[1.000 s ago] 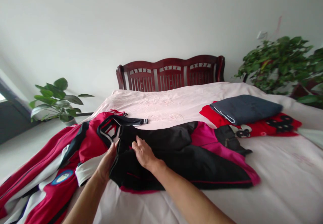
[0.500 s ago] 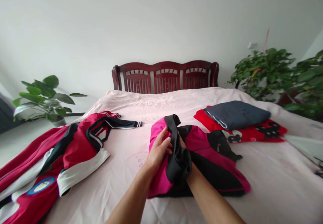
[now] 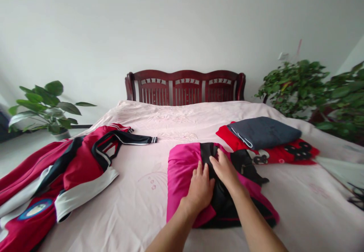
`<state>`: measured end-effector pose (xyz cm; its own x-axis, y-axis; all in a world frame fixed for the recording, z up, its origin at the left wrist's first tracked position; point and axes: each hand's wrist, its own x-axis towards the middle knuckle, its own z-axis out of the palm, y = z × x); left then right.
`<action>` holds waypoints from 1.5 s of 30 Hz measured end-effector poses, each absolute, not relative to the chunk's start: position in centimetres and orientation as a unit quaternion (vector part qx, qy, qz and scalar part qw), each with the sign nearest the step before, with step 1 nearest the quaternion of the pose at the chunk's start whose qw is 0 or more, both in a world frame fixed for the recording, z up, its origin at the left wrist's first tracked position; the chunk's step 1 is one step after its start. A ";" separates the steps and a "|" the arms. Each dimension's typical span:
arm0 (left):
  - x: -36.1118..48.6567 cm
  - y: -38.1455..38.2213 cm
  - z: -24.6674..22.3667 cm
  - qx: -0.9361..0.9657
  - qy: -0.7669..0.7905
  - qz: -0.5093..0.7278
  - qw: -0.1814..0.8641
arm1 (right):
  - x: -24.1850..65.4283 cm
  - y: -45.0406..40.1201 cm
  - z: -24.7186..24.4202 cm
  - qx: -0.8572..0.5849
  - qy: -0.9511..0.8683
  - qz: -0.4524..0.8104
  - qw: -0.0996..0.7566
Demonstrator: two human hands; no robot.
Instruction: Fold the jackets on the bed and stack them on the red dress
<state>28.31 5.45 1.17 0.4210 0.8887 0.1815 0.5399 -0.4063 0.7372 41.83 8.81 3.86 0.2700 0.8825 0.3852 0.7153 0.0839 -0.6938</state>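
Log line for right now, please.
left hand: on magenta-black garment | right hand: same garment | right side: grey folded cloth atop red clothing

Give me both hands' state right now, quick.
Left hand: open, fingers spread, pressing on the pink-and-black garment, not gripping.
Right hand: open, resting on the garment's black part; no grip visible.

Two bare hands press a magenta-and-black fabric garment; red-and-white striped clothing lies left. Folded dark grey cloth tops red fabric.
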 end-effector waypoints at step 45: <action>14.2 20.7 -2.3 0.712 0.552 0.384 0.205 | 30.9 -0.3 -2.0 -0.270 -0.870 -0.199 0.362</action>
